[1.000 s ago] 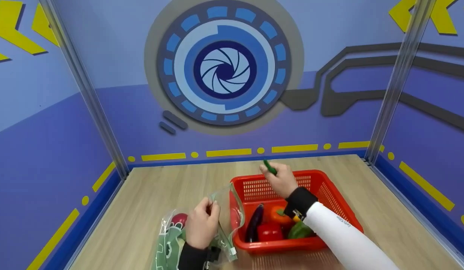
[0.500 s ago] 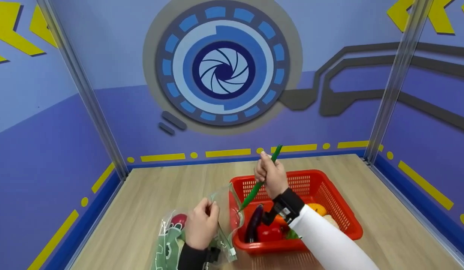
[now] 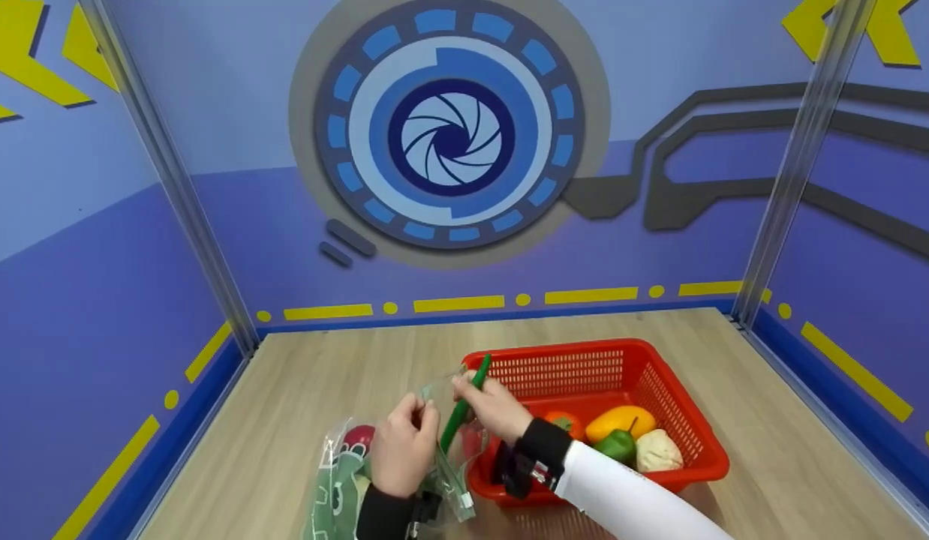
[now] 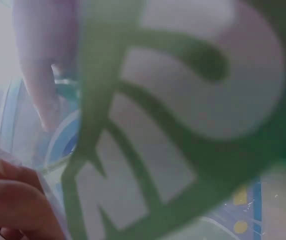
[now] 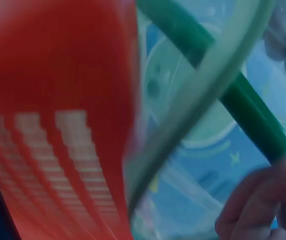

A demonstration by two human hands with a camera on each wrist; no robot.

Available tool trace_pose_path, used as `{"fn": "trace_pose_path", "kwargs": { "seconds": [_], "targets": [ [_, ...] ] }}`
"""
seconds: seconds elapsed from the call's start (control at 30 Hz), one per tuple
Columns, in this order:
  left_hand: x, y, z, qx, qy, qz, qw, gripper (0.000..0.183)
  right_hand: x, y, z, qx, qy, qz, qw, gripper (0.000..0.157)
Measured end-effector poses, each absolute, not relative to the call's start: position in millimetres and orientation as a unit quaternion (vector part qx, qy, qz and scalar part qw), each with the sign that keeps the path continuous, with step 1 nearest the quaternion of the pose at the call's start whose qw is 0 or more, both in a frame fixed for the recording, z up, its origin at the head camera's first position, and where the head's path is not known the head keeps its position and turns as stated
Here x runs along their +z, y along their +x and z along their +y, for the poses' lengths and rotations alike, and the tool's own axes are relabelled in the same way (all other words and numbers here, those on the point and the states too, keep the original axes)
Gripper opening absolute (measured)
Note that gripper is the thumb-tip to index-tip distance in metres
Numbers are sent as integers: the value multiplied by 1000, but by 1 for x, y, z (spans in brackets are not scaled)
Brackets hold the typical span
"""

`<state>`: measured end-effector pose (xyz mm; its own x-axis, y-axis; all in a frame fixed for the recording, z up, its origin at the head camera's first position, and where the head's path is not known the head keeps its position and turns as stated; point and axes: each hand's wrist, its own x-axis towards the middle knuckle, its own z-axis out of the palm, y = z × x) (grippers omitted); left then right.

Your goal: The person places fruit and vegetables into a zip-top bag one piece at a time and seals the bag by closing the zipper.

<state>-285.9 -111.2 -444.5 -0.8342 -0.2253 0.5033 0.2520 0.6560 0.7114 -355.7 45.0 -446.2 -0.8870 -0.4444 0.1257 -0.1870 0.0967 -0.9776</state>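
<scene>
My right hand (image 3: 494, 409) pinches a long green chili pepper (image 3: 458, 420), tilted with its lower end in the mouth of a clear zip bag (image 3: 337, 499). In the right wrist view, the bag's pale green zip edge (image 5: 195, 107) crosses in front of the chili pepper (image 5: 255, 120). My left hand (image 3: 404, 454) grips the bag by its opening, thumb and forefinger together. Green printed plastic (image 4: 178, 150) fills most of the left wrist view, with left-hand fingers (image 4: 20, 205) at its lower left. A dark red round item (image 3: 359, 436) shows inside the bag.
Right of the bag stands a red plastic basket (image 3: 569, 347). It holds an orange-red tomato-like item (image 3: 566, 421), a yellow mango-like item (image 3: 620, 424), a green pepper (image 3: 616, 448) and a cream-coloured lumpy item (image 3: 659, 451). Walls enclose the wooden table (image 3: 344, 367).
My right hand has carried the chili pepper from above the basket leftward and down to the bag's mouth, turning it on the way. My left hand and the bag have stayed in place.
</scene>
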Motion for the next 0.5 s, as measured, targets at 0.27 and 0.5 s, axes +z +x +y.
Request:
{"fn": "trace_pose_path", "kwargs": {
  "seconds": [0.27, 0.5],
  "targets": [
    [-446, -285, -112, -418, -8, -863, 284, 30, -449, -352, 37, -694, -193, 663, 203, 10],
    [-447, -286, -111, -415, -18, -855, 309, 29, -453, -353, 32, -749, -166, 604, 217, 4]
  ]
}}
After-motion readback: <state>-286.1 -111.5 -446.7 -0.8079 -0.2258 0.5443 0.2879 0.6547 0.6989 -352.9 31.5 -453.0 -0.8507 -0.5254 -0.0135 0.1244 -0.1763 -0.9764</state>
